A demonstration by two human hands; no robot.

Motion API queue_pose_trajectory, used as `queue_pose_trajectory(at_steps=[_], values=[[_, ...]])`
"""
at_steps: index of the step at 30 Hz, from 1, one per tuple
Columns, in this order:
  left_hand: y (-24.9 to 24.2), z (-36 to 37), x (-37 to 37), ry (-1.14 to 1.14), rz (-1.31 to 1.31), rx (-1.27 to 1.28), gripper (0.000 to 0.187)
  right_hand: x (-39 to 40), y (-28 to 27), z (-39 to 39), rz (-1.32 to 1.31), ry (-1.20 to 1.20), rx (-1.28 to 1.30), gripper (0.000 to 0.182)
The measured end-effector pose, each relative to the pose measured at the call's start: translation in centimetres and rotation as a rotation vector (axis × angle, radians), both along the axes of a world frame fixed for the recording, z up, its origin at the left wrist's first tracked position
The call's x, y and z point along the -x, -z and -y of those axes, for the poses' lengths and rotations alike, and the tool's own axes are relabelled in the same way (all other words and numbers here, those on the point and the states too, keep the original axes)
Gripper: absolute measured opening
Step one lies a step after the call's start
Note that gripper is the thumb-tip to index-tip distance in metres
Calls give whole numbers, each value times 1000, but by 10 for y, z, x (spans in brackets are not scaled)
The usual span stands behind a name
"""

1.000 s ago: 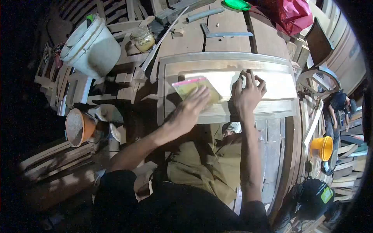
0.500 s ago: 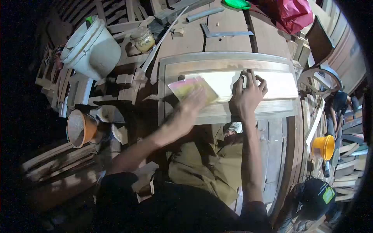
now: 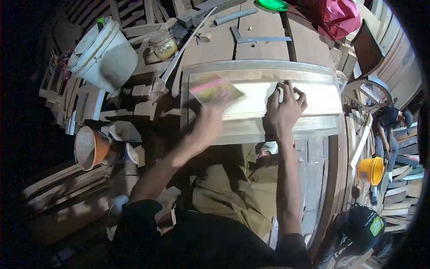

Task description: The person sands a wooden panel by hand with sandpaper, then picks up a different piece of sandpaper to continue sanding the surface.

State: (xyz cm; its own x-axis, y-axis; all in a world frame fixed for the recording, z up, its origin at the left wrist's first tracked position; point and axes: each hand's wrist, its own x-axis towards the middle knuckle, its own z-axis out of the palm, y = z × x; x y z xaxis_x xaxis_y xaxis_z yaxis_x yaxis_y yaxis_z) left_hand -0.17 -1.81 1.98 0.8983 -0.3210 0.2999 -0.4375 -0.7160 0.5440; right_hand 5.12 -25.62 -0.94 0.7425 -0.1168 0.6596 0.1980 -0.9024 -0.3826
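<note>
Beneath the left hand (image 3: 214, 110) and right hand (image 3: 285, 112), the wooden panel (image 3: 322, 97) runs lengthwise left to right; the left's fingers, too blurred to tell their grip, meet a pink-edged sheet (image 3: 204, 91), the right's rest bent and spread

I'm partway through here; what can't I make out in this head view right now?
All in the head view:
- Left hand: its fingers are blurred, apparently by motion.
- Pink-and-yellow translucent sheet: blurred, partly covered by that hand.
- Pale framed wooden panel: partly covered by sheet and hands.
- Under the right hand: hidden by its palm.
- Shiny crimson bag, bright green plastic item: cut by the top edge.
</note>
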Motion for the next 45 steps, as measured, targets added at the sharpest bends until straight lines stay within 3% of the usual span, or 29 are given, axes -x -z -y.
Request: queue_pose_trajectory(at_steps=[3,6,8,10,11,14,15,18,21,24,30,33,36,38,40,41,42,45], values=[[29,-5,20,158,208,-74,53,0,-2,-2,2,23,20,28],[17,-23,-17,-78,113,-45,49,0,0,-1,-35,25,13,26],[20,-17,-13,-101,173,-44,47,-1,-2,0,-47,25,19,28],[23,-2,28,85,234,-70,49,-1,-3,-1,-57,31,18,30],[25,2,36,73,178,-57,55,-1,0,-1,-44,40,24,30],[31,-24,1,3,163,-19,50,-5,7,1,-47,33,14,29],[11,-28,-10,-79,22,44,49,0,0,-1,-42,32,10,29],[29,-5,15,-39,200,-29,49,1,-3,-3,-21,49,17,30],[28,-5,25,48,211,-55,50,-2,1,0,-1,43,26,28],[26,-25,-18,-144,180,-49,50,4,2,-3,-14,24,16,26],[32,2,26,80,237,14,46,0,-4,-3,-34,33,13,25],[22,-19,-22,-115,187,-22,46,3,-1,-3,-33,26,5,26],[44,6,12,2,240,-28,50,-3,2,0,-16,33,18,25],[31,12,36,121,197,-58,52,-2,0,-2,-30,23,-3,25],[27,-7,11,129,200,-78,54,0,-2,-4,-8,21,-12,24],[24,-10,-5,-2,201,-19,54,-1,-2,-3,2,22,-10,24],[22,-19,-23,-102,29,13,54,0,-2,-3,8,21,-4,23],[31,-1,-17,-8,167,-98,54,-2,-5,-3,-3,28,-12,26]])
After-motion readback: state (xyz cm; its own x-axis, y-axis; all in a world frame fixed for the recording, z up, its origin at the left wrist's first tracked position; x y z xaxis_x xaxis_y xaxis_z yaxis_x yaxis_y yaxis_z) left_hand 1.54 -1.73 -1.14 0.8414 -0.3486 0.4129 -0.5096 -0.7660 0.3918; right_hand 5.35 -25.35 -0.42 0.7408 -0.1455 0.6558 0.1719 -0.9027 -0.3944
